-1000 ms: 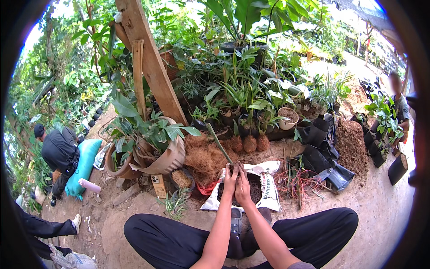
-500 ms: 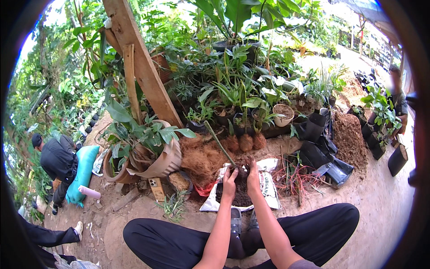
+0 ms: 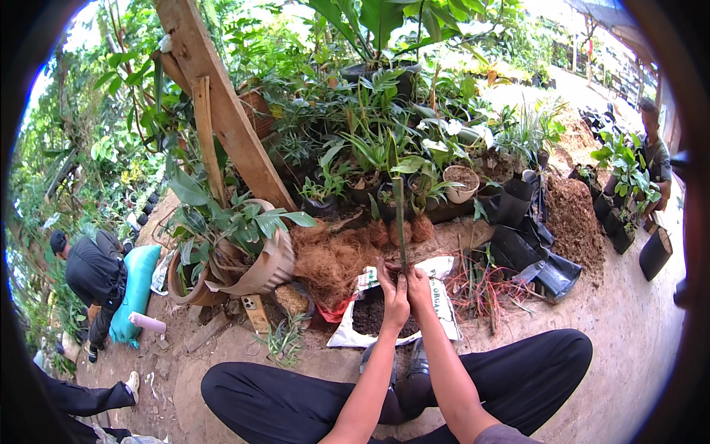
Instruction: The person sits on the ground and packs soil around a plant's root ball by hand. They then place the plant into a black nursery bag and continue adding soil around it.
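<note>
A long green stem cutting (image 3: 400, 222) stands nearly upright between my two hands, its lower end hidden among the fingers. My left hand (image 3: 394, 300) presses in from the left, its soiled fingers pointing up beside the stem. From the other side my right hand (image 3: 419, 288) closes round the base. Whatever soil is packed there is mostly out of sight. Below them dark soil (image 3: 367, 314) lies on an opened white sack (image 3: 342, 339) with printing, spread in front of my feet.
Brown coconut fibre (image 3: 333, 255) lies beyond the sack, near fibre-wrapped plants (image 3: 422, 229). A large planter (image 3: 270, 259) and a phone (image 3: 256, 314) are to the left. Reddish roots (image 3: 492, 292) and black plastic bags (image 3: 551, 274) lie right. People (image 3: 96, 274) work at both sides.
The stem has swung from leaning left to nearly upright. My hands have come together at its base, and the dark soil clump between them is now covered.
</note>
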### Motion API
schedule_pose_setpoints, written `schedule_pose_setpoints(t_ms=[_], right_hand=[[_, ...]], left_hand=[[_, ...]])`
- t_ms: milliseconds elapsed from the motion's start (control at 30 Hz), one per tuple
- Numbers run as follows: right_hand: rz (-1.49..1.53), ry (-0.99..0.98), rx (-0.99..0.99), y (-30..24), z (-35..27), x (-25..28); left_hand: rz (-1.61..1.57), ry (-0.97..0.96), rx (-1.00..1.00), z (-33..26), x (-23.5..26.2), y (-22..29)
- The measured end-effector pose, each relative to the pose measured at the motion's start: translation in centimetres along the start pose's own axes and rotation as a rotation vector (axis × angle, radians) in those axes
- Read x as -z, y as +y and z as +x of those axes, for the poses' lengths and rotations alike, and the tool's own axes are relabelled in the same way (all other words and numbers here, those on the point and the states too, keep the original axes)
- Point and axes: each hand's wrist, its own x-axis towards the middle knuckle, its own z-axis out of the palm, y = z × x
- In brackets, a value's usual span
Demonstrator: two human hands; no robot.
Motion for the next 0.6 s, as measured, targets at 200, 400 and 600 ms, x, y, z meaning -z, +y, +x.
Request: schedule_pose_setpoints(t_ms=[200, 400, 600], right_hand=[[0.101, 0.094, -0.011, -0.7, -0.2, -0.2], [0.139, 0.128, -0.078, -2.8, -1.3, -1.9], [0.289, 0.077, -0.220, -3.5, -1.7, -3.3]], left_hand=[[0.270, 0.157, -0.151, 0.3, -0.1, -0.8], [0.115, 0.128, -0.159, 0.0, 0.3, 0.0], [0.219, 0.094, -0.214, 0.2, 1.2, 0.8]])
